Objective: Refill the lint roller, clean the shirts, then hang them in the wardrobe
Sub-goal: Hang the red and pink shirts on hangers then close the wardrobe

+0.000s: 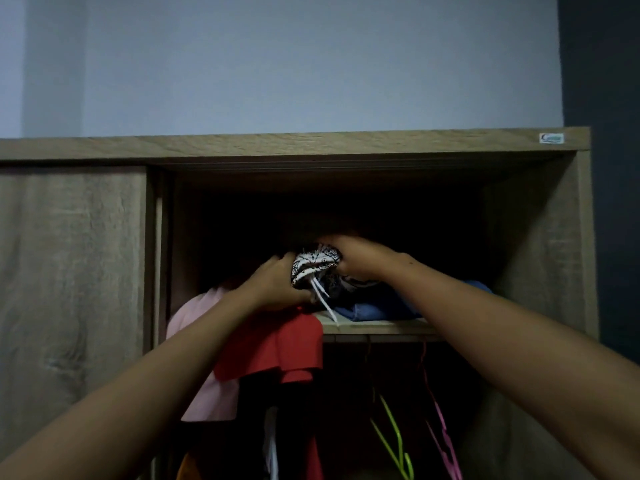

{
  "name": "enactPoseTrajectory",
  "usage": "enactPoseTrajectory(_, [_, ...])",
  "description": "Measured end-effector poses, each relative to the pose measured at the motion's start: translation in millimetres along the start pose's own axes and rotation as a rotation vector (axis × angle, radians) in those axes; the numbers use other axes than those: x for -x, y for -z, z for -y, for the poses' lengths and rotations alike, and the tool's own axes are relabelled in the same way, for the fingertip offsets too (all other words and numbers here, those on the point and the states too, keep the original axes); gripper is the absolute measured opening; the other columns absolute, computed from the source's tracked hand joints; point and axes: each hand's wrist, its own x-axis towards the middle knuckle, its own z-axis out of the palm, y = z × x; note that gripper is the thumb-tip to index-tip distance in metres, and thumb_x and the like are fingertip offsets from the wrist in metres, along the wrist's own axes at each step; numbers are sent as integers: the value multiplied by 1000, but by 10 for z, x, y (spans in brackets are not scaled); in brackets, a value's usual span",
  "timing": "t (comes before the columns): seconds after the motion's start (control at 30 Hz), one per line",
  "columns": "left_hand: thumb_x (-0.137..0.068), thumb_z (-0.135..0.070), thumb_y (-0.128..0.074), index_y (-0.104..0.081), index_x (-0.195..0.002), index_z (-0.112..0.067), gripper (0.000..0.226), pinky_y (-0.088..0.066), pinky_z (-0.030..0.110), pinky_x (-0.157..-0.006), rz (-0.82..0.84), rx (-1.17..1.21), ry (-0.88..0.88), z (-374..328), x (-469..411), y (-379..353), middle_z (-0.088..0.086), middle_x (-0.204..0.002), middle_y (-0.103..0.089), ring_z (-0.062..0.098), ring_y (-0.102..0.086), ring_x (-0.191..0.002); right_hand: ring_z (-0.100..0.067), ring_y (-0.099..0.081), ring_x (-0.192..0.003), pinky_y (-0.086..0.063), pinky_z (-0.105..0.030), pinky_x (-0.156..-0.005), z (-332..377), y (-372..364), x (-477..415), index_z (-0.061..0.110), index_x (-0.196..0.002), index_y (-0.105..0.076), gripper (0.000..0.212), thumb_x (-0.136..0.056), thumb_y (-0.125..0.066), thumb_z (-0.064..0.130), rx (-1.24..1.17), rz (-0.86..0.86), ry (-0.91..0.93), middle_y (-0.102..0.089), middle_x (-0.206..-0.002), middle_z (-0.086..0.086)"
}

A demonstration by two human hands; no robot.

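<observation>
Low in the open wardrobe point(346, 143) hang a green hanger point(391, 434) and a pink hanger point(444, 436). Higher up, a red shirt point(277, 344) and a pink shirt point(204, 341) fall over the shelf point(374, 328) edge. Over the shelf, the left hand point(277, 285) and the right hand point(356, 258) both curl their fingers around a bunched black-and-white patterned garment point(315, 263), which is just above folded blue denim point(374, 306).

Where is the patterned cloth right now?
Head view, centre: patterned cloth gripped between left hand and right hand, above the blue garment on the shelf.
</observation>
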Motion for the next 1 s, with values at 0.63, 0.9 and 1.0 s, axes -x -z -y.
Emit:
enactPoseTrajectory(0.63, [-83,-1,-60,-23,-156,-11,83,-40,49,-110,-197,167,-302,-1565,-696,-397,25,-153,-33,45,-40,-136,-32,-47,-136,-45,-40,-110,-1089,951,859,45,-144,-38,71,-88,-58,7,343,-331,-149,-43,-151,-4])
enactPoseTrajectory(0.9, [-98,-22,-50,-25,-157,-23,63,-39,50,-111,-131,70,-341,-1737,-878,-687,18,-157,-34,40,-42,-138,-40,-42,-135,-49,-47,-102,-1217,863,1137,31,-148,-38,53,-98,-48,20,605,-155,-255,-42,-148,-9])
enactPoseTrajectory(1.0, [-94,-16,-52,-39,-150,-20,57,-41,45,-109,-127,-108,-261,-1628,-731,-721,17,-150,-45,37,-47,-133,-34,-59,-118,-52,-40,-93,-1158,652,1113,24,-142,-45,54,-91,-63,29,466,94,-346,-56,-138,-12])
